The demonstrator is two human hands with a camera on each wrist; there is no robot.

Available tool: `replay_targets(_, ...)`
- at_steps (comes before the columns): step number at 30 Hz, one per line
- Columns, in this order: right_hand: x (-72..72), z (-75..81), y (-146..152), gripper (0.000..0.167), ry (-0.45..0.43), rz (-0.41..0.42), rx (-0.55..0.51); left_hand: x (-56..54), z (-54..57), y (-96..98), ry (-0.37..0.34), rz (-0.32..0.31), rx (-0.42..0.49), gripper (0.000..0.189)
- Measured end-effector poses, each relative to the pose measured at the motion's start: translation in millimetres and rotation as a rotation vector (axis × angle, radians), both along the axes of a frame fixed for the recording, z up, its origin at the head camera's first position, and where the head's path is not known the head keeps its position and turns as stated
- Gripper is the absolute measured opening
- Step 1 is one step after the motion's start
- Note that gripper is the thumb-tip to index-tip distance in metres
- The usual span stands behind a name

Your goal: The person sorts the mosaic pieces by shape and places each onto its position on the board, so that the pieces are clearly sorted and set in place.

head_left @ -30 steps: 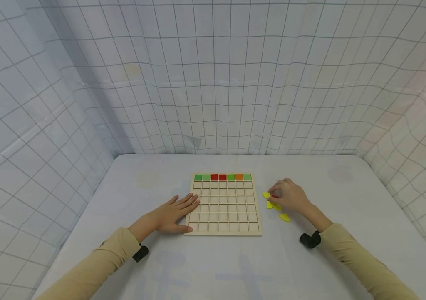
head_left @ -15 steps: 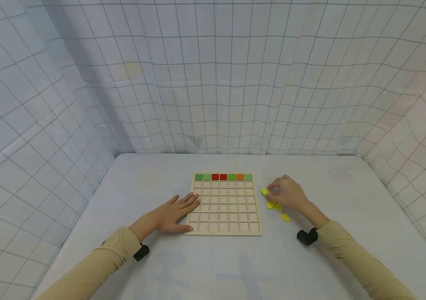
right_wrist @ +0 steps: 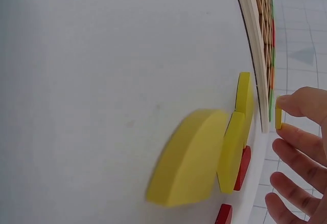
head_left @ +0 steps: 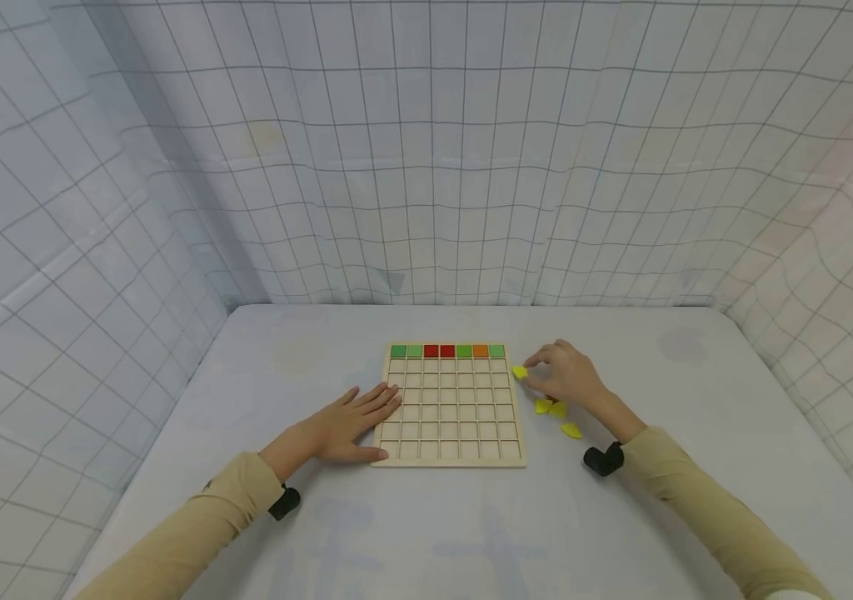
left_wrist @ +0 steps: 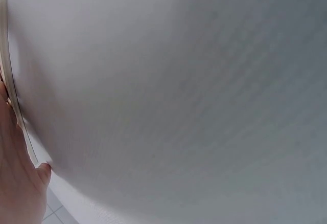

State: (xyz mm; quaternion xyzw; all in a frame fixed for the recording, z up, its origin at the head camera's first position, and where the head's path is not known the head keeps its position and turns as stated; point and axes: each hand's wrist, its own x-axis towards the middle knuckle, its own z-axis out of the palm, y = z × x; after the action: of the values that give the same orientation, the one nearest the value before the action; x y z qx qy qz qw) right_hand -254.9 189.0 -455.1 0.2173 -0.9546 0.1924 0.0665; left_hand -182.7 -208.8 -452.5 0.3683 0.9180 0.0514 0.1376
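My left hand (head_left: 346,429) lies flat with fingers spread over the left edge of a pale wooden grid board (head_left: 456,465). Only part of this hand shows in the left wrist view, at the lower left. Between thumb and forefinger, my right hand (head_left: 572,377) pinches a yellow quarter-circle piece (head_left: 520,372) at the board's upper right edge. The right wrist view shows that same yellow piece (right_wrist: 278,117) edge-on, with the other fingers loosely bent. Beneath this hand lie several more yellow pieces (head_left: 571,430), and red pieces (right_wrist: 244,168) beside them.
Coloured squares, among them a red square (head_left: 431,351), fill the board's far row; bare cells make up the other rows. A white cloth covers the table (head_left: 411,533). Grid-patterned curtains (head_left: 456,167) stand behind and at both sides. A black wrist camera (head_left: 603,459) sits under the right forearm.
My right hand has moved up and left with the yellow piece, from the pile to the board's edge. A red piece under the hand has gone from sight beneath it. The left hand stays put.
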Motion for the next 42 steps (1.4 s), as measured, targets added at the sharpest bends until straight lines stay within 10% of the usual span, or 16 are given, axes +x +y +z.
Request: replay_targets(42, -26.2, 8.3, -35.1, 0.026, -0.098, 0.034, 0.038, -1.5, 1.5, -0.2, -0.007, 0.003, -0.006, 0.086)
